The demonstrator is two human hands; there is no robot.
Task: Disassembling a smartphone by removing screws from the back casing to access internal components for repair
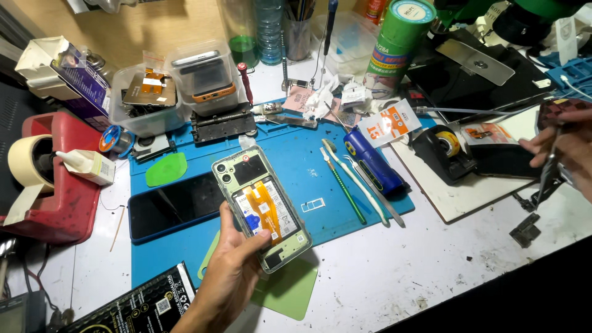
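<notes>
My left hand (231, 268) grips an opened smartphone (262, 206) with its back cover off, showing a green frame, an orange flex cable and the battery. I hold it above the blue work mat (296, 169). At the far right edge my right hand (564, 151) is shut on a thin dark tool (547, 172), likely tweezers, over a white board (468, 197). A black phone screen (176, 213) lies on the mat left of the held phone. A light green back cover (290, 290) lies under my left hand.
A toothbrush (353, 179), a green-handled tool (345, 191), tweezers and a blue device (373, 160) lie on the mat's right side. A red tape dispenser (55, 185) stands at left. Plastic boxes (172, 92) with phone parts sit behind; a black battery pack (139, 308) lies at front left.
</notes>
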